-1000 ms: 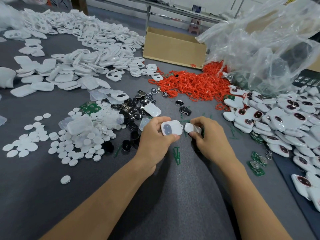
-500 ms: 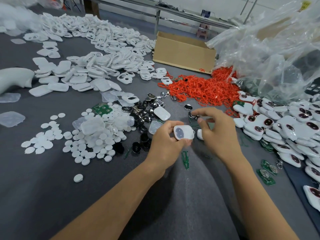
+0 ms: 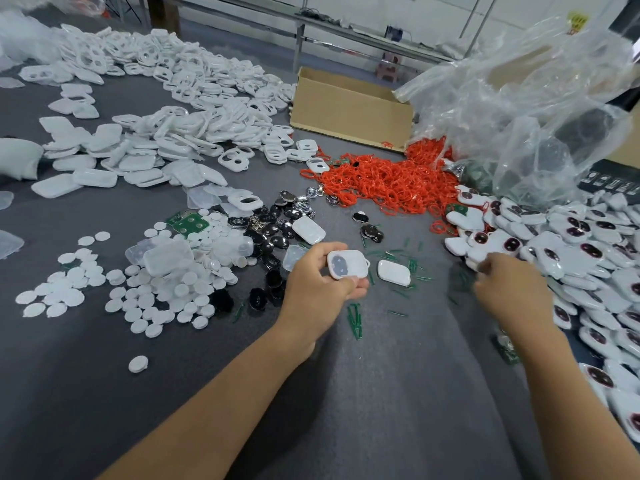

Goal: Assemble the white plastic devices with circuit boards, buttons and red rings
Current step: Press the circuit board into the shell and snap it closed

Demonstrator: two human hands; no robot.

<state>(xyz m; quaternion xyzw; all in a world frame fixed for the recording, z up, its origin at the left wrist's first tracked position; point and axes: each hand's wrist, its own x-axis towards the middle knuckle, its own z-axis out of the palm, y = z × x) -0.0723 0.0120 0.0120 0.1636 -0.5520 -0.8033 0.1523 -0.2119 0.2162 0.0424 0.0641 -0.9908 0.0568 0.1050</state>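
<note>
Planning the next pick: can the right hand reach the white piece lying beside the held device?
Probably yes: the white piece lies uncovered on the mat, and only small green bits lie between it and the right hand.

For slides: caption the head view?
Left hand holds a white casing; right hand hovers at the pile of assembled devices.

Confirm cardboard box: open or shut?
Open: the box has no flaps closed over its top; its rim is bare. Contents hidden from this angle.

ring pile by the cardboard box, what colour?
The ring pile is bright red, clearest in the head view.
</note>
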